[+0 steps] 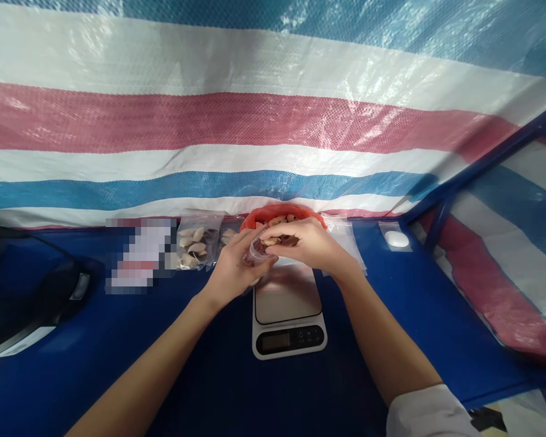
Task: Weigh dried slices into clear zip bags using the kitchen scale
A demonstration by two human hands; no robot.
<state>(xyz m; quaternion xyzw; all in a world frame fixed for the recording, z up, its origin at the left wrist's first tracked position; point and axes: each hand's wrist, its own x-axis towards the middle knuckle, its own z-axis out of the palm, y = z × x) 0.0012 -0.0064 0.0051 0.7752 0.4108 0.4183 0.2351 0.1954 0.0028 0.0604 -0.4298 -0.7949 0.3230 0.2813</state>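
My left hand (234,267) is closed around a small clear plastic bag (256,250), holding its mouth open above the back of a white kitchen scale (287,294). At the bag's mouth, my right hand (304,243) has its thumb and fingers curled around pale brown, nut-like pieces (271,241). Just behind both hands stands a red bag (259,215) with more such pieces inside, partly hidden by my fingers. The scale's display looks dark.
To the left lie a filled clear zip bag (195,246) and a second one (227,235), partly covered. Flat clear bags (350,243) lie right of the hands. A white oval object (397,239) sits far right; a black strapped item (36,303) is at left. Striped sheeting (255,121) hangs behind.
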